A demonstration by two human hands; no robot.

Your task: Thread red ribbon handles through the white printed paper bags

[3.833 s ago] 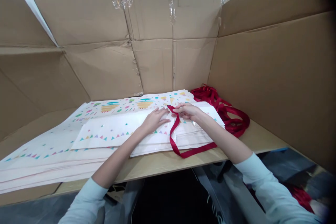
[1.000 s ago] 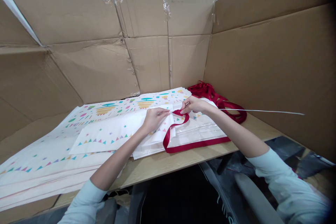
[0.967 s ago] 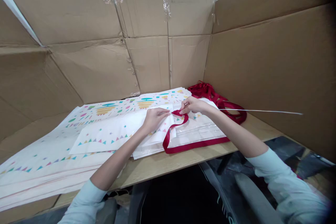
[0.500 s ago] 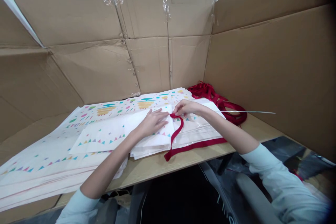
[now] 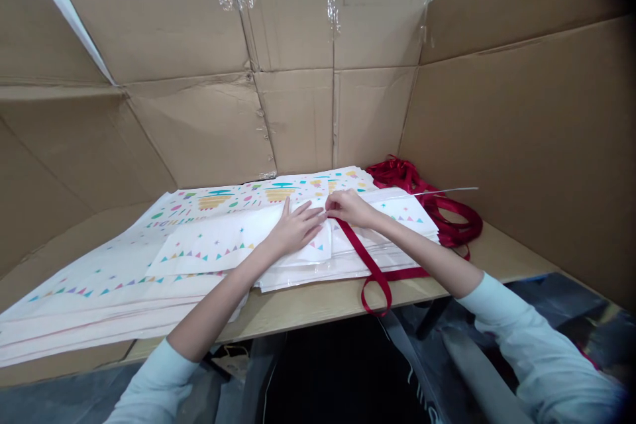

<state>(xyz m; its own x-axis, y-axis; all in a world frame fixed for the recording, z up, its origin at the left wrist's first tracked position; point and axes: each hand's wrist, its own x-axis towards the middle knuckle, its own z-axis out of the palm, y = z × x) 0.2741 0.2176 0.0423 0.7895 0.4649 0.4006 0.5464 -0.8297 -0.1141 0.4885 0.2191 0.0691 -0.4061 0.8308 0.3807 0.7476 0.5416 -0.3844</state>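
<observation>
L hand (image 5: 297, 228) open flat on light white printed bag stack (image 5: 209, 265), R hand (image 5: 349, 208) narrow pinch on soft slippery red satin ribbon (image 5: 370, 258) at stack edge, loop hanging off tabletop (image 5: 318, 301), hold near pinch

The right hand (image 5: 350, 207) hides where the red ribbon (image 5: 371, 260) meets the printed white sheets (image 5: 213, 232), and their small lettering is too tiny to read. The left sleeve (image 5: 149, 394) and right sleeve (image 5: 551, 358) run off the bottom edge, and shapes beneath the tabletop (image 5: 318, 301) sit too dark to make out.
</observation>
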